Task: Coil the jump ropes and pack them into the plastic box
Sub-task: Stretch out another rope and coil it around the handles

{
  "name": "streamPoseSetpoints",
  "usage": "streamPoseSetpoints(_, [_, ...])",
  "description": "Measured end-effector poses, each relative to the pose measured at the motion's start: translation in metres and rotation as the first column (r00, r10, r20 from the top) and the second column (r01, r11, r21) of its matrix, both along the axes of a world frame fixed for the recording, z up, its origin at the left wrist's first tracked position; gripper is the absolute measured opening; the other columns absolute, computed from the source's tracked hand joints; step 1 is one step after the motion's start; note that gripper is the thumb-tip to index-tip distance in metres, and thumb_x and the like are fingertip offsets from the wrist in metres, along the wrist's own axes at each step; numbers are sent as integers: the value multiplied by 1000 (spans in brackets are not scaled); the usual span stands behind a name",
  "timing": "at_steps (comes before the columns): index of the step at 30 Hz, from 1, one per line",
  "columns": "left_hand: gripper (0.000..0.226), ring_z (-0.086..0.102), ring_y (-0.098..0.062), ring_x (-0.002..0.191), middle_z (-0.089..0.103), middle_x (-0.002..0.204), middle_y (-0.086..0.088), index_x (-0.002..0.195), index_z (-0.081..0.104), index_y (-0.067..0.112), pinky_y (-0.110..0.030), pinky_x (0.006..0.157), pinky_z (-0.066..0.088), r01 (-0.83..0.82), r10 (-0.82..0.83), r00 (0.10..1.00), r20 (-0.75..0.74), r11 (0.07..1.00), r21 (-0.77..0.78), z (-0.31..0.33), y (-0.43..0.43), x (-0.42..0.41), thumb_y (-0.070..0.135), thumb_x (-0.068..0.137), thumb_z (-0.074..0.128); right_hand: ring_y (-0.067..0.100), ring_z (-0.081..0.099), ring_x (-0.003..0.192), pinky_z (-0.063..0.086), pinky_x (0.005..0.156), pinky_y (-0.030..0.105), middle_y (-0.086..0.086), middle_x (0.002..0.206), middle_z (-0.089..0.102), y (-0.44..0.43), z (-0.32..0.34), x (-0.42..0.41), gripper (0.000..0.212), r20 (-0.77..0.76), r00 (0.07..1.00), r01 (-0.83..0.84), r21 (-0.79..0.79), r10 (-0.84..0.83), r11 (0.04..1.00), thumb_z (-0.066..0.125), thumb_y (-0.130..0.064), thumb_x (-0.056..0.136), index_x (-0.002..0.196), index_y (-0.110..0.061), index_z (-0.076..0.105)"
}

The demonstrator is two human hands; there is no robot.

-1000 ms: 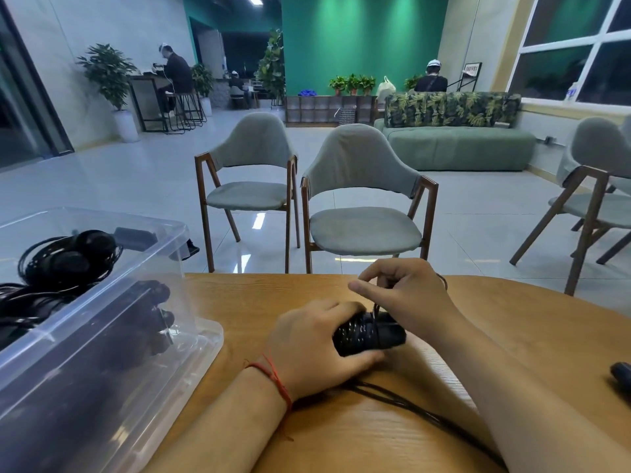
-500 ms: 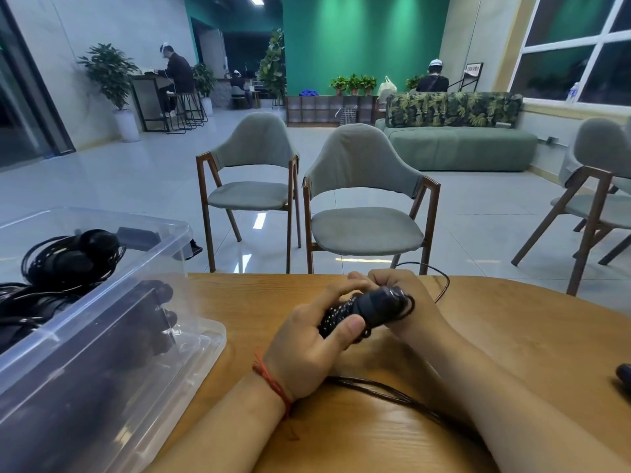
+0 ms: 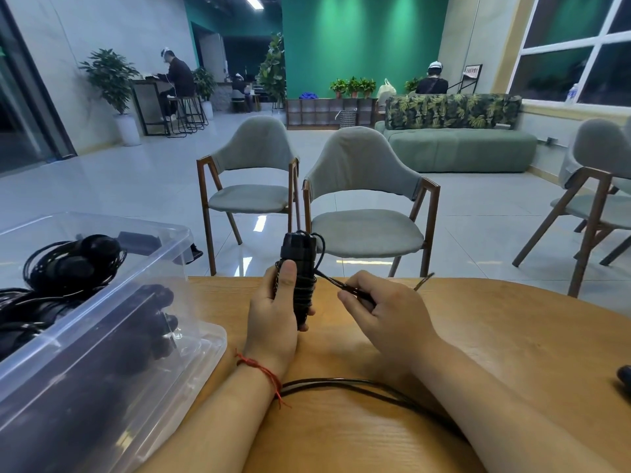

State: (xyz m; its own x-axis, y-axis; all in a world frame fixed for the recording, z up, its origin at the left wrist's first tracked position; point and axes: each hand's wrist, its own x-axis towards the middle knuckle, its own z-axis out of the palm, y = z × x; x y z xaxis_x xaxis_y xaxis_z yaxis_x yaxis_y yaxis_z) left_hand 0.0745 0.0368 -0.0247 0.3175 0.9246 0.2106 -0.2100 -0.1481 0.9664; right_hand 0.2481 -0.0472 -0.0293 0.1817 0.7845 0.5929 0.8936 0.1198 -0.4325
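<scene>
Wooden counter (image 3: 495, 343) bears a clear plastic box (image 3: 102, 307), cut off at left, with dark coiled ropes (image 3: 71, 264) murky inside. Left hand (image 3: 273, 315) grips the upright jump rope handles (image 3: 299, 264); right hand (image 3: 386, 312) pinches the cord (image 3: 333, 281). Slack (image 3: 341, 382) vanishes under the right forearm.

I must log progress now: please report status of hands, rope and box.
Left hand grips handles upright. Right hand pinches rope taut. Box open at left; path clear.

Dim, cool ceiling light glares off floor tiles (image 3: 259, 223) (edges bowed).
</scene>
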Motion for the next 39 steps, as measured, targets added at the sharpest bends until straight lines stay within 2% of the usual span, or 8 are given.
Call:
streamPoseSetpoints(3, [36,73,-31,82,74,94,-1,118,66,35,-41,65,57,-31,34,998,-56,998,50,-2,4,3,63,97,56,1,54,63,37,57,12,-24,65,48,0,-2,0,11,47,999,-14,34,12,999,66,-38,105,108,-30,73])
streamPoseSetpoints(8, [43,71,-10,93,72,103,11,134,57,43,-30,80,57,-77,94,987,-127,988,134,-8,8,3,62,96,60,-2,52,63,34,57,12,-26,69,49,0,1,-1,19,71,997,-44,59,40,997,62,-46,106,107,-30,74])
streamPoseSetpoints(12, [47,65,1,107,67,119,17,142,51,54,-11,81,50,-53,95,976,-194,976,211,-10,5,4,56,97,65,-5,47,61,32,59,11,-26,71,46,0,1,1,22,111,992,-72,90,62,993,61,-47,107,105,-29,73])
streamPoseSetpoints(17, [62,54,-7,116,54,129,11,153,33,59,-29,91,51,-10,211,869,-448,912,410,-21,5,8,71,95,51,-1,43,65,29,62,9,-16,76,61,1,-1,3,19,207,977,-79,156,46,985,65,-39,107,104,-22,75])
streamPoseSetpoints(20, [60,51,-10,114,50,124,10,155,28,59,-37,90,54,12,321,779,-538,851,526,-17,0,8,71,98,44,1,45,63,35,58,16,-12,78,63,2,-2,8,23,236,972,-74,197,26,978,64,-40,108,101,-21,74])
streamPoseSetpoints(26, [70,53,-12,108,51,116,13,151,33,55,-39,88,55,111,404,680,-612,768,631,-13,-3,3,66,85,51,11,53,63,39,55,27,-10,77,62,1,-3,13,28,335,942,-83,202,11,976,63,-42,109,92,-21,71])
streamPoseSetpoints(32, [62,58,-17,111,60,122,9,151,38,51,-37,89,53,197,520,472,-712,725,660,-18,2,4,74,94,46,13,52,62,39,53,28,-8,74,61,4,-2,17,38,494,869,-120,172,21,978,63,-49,107,82,-21,68])
streamPoseSetpoints(39, [59,57,-3,93,62,97,19,138,53,55,-31,75,55,371,390,555,-735,674,638,-7,-9,-3,85,87,47,8,42,59,27,59,21,-11,68,56,0,9,24,44,487,872,-149,179,44,972,77,-61,92,73,-24,62])
